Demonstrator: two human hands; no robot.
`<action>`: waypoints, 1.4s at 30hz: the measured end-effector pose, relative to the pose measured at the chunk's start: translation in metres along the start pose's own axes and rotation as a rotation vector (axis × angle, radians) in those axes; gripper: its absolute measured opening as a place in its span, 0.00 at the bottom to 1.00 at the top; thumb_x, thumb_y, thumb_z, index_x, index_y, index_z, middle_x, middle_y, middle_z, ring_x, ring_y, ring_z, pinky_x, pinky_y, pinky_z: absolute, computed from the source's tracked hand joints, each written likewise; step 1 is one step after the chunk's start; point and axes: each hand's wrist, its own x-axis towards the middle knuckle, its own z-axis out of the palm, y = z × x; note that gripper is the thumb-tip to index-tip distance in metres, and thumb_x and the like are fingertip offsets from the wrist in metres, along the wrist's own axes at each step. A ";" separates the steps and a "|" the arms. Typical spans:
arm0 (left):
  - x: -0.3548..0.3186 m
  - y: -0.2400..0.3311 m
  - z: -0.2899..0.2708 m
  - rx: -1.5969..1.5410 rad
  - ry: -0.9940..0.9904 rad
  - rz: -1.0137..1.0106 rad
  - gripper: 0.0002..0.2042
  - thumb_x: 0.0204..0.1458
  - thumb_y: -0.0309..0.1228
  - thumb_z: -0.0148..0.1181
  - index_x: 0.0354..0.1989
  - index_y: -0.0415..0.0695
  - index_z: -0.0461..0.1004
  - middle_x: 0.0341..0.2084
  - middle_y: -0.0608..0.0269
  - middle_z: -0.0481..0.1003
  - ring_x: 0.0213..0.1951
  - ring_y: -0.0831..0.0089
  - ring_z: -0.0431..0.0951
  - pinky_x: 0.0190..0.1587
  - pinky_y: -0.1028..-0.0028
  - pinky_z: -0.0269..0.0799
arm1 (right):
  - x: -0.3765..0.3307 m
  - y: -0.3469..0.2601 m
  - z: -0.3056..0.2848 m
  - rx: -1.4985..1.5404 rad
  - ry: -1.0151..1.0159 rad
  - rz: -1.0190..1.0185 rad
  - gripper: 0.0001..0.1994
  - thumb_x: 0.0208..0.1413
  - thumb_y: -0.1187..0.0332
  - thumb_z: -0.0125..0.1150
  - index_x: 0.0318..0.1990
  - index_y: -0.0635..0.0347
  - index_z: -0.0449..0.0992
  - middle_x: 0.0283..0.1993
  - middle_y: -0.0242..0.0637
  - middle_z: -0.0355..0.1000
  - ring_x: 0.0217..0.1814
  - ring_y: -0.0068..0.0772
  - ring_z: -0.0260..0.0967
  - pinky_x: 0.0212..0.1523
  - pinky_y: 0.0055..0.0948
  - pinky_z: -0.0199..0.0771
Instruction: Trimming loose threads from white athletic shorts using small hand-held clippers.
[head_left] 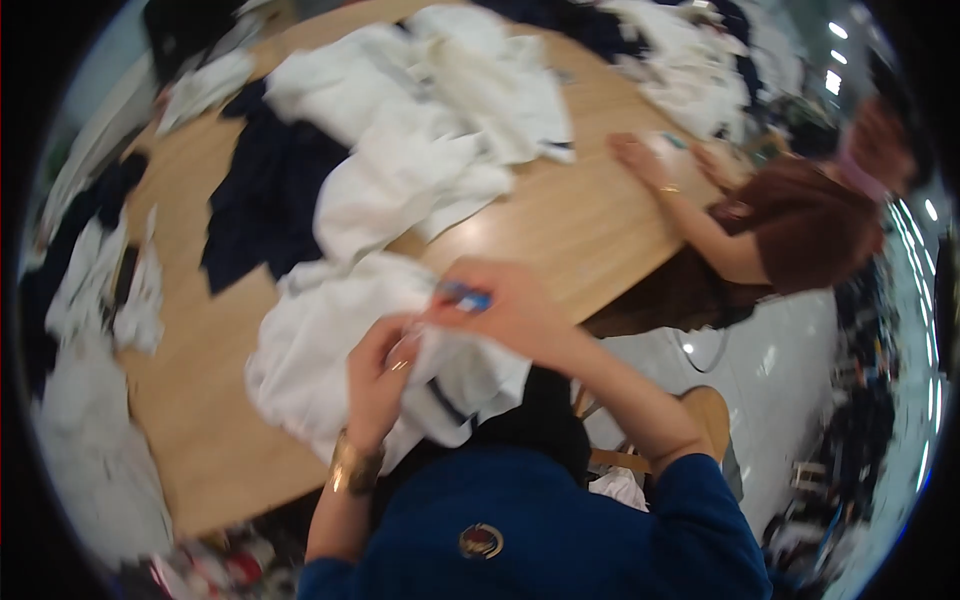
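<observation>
A white garment (pixel 320 345) with a dark stripe lies bunched at the table's near edge and hangs over my lap. My left hand (pixel 378 375), below a wide gold bracelet, is closed on a fold of this cloth. Just right of it, my right hand (pixel 510 310) is closed round a small blue tool (pixel 468 296), perhaps thread snips; blur hides its exact kind. The two hands nearly meet above the garment, and its part between the fingertips is hidden.
On the wooden table (pixel 590 215) lie a heap of white garments (pixel 400 140) and a dark navy garment (pixel 270 190). A co-worker in brown (pixel 800 230) sits at the right, hands on a white piece. More white garments (pixel 690 80) lie at the back right.
</observation>
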 end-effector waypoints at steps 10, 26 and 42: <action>-0.014 0.003 -0.016 -0.266 0.061 -0.038 0.12 0.51 0.23 0.51 0.45 0.41 0.69 0.34 0.66 0.73 0.32 0.84 0.68 0.34 0.84 0.62 | 0.017 -0.023 0.015 0.073 -0.108 0.198 0.10 0.45 0.66 0.65 0.26 0.65 0.74 0.20 0.28 0.66 0.25 0.15 0.59 0.25 0.18 0.59; 0.010 0.018 -0.027 -0.534 -0.001 -0.263 0.04 0.51 0.25 0.56 0.26 0.39 0.71 0.34 0.59 0.76 0.36 0.79 0.72 0.44 0.80 0.64 | 0.022 -0.024 0.002 -0.311 0.016 -0.107 0.18 0.44 0.58 0.64 0.36 0.62 0.71 0.27 0.39 0.70 0.26 0.37 0.66 0.30 0.29 0.66; 0.013 0.026 -0.029 -0.510 -0.060 -0.277 0.05 0.51 0.27 0.56 0.26 0.41 0.72 0.35 0.58 0.76 0.36 0.80 0.71 0.45 0.80 0.63 | -0.006 0.003 -0.005 -0.687 -0.012 -0.389 0.13 0.44 0.57 0.63 0.28 0.57 0.73 0.20 0.30 0.66 0.20 0.29 0.62 0.28 0.27 0.55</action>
